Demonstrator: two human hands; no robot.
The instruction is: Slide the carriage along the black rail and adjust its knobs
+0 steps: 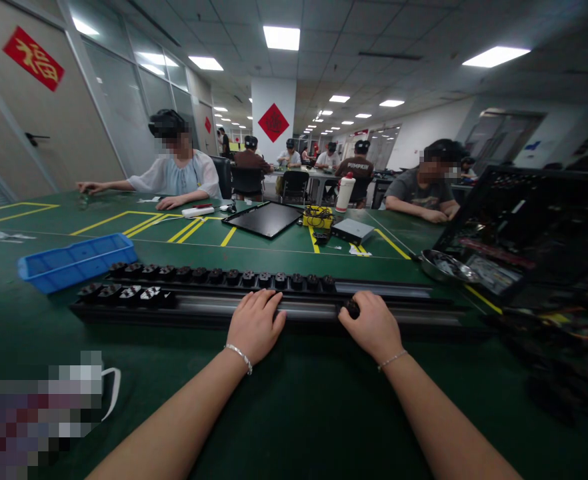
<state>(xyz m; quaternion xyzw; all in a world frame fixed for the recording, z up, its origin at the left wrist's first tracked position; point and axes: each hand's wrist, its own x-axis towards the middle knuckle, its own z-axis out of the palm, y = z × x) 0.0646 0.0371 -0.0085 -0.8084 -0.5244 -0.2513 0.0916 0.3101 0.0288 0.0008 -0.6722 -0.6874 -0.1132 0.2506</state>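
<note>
A long black track (209, 311) lies across the green table, with several black socket-like modules (130, 292) seated at its left end. Behind it runs a second black track (384, 289) that carries a long row of similar modules (249, 279). My left hand (255, 325) rests flat across the front track, fingers stretched out and slightly apart, holding nothing. Further right, my right hand (373, 325) has its thumb and fingers closed around a small black module (353, 308) at the front track. Part of that module is hidden under the fingers.
A blue bin (79, 261) stands left of the tracks; a metal bowl (447, 265) and an open black computer case (529, 233) are at right. Further back lie a black panel (263, 219), a grey box (353, 231) and a yellow basket (317, 216). Two people sit opposite.
</note>
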